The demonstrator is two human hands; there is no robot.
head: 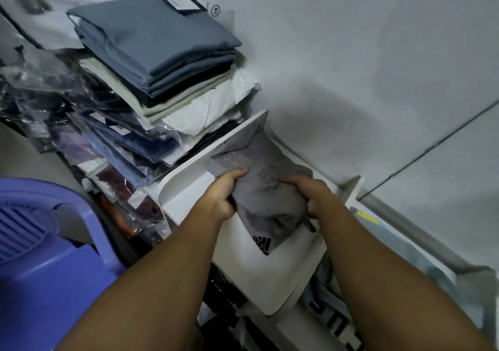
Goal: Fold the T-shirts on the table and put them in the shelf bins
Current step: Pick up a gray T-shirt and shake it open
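Observation:
A folded grey T-shirt point(266, 188) with a black three-stripe logo near its lower corner lies partly inside a white shelf bin point(186, 183). My left hand point(222, 194) grips the shirt's left edge, thumb on top. On the other side, my right hand point(313, 195) grips the right edge, fingers curled into the cloth. Both forearms reach in from the bottom of the view. The far end of the shirt rests against the bin's upper wall.
A tall stack of folded blue-grey, pale green and white shirts point(162, 53) stands left of the bin, over plastic-wrapped garments point(89, 124). A blue plastic stool point(46, 248) sits at lower left. The grey wall point(378, 67) is close behind. More printed clothing lies below right.

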